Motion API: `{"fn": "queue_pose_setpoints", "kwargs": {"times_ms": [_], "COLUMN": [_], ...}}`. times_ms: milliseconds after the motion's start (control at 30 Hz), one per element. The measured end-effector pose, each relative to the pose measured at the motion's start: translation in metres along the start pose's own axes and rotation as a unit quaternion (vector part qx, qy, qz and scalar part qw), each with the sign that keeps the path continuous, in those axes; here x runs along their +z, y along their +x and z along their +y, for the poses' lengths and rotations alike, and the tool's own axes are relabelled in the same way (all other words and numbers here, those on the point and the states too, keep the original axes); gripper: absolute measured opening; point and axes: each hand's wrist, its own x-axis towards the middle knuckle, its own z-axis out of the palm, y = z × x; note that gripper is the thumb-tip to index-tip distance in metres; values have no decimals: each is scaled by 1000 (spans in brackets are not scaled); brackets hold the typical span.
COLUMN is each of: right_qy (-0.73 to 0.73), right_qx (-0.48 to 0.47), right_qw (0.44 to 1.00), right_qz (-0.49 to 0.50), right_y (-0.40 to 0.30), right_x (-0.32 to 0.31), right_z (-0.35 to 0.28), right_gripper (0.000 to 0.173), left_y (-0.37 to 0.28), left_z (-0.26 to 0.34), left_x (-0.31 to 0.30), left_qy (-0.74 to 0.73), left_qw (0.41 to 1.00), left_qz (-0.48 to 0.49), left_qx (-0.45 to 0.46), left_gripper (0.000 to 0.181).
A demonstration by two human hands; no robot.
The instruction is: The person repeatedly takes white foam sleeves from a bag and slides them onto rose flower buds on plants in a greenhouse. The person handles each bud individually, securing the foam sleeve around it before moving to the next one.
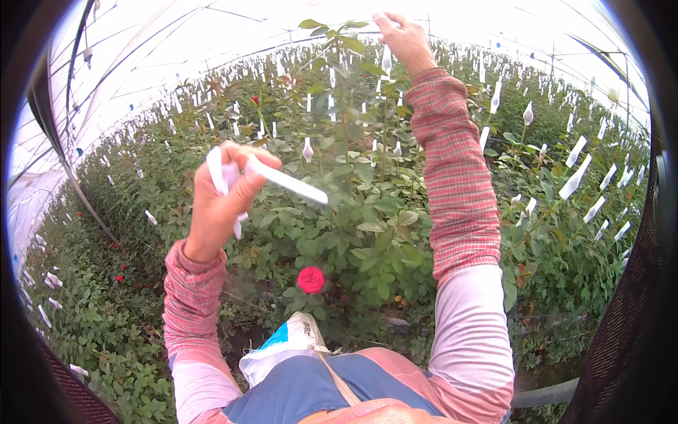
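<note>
My left hand (220,199) is raised on the left, gripping several white bud sleeves. One white sleeve (291,180) sticks out between thumb and fingers towards the right, and others hang folded by the palm. High up at the top, my right hand (405,42) is beside the leafy tip of a tall rose stem (339,40). Its fingertips stand against the bright greenhouse cover, so whether they pinch anything cannot be told. Just below that hand, a white mesh sleeve (386,61) covers a bud. A red rose bloom (311,280) is open low in front of me.
Dense rose bushes (381,238) fill the ground ahead, many buds wearing white sleeves (576,177). A white and blue sack (291,339) hangs at my waist from a strap (339,379). At left, a curved greenhouse pole (79,185) rises. Dark mesh (630,286) edges the view.
</note>
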Motion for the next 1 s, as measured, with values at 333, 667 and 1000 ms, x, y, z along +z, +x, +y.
{"fn": "queue_pose_setpoints", "kwargs": {"times_ms": [333, 667, 1000], "right_qy": [225, 324, 415], "right_qx": [46, 182, 149], "right_qw": [972, 884, 817], "right_qz": [-44, -283, -370], "right_y": [-27, -56, -53], "right_x": [42, 32, 23], "right_z": [-13, -31, -23], "right_gripper": [22, 26, 24], "left_y": [115, 215, 238], "left_z": [43, 17, 36], "left_x": [0, 1, 10], "left_qy": [24, -13, 84], "left_qw": [999, 1000, 981], "left_qz": [-13, -16, -88], "left_qx": [42, -16, -151], "left_gripper": [14, 17, 28]}}
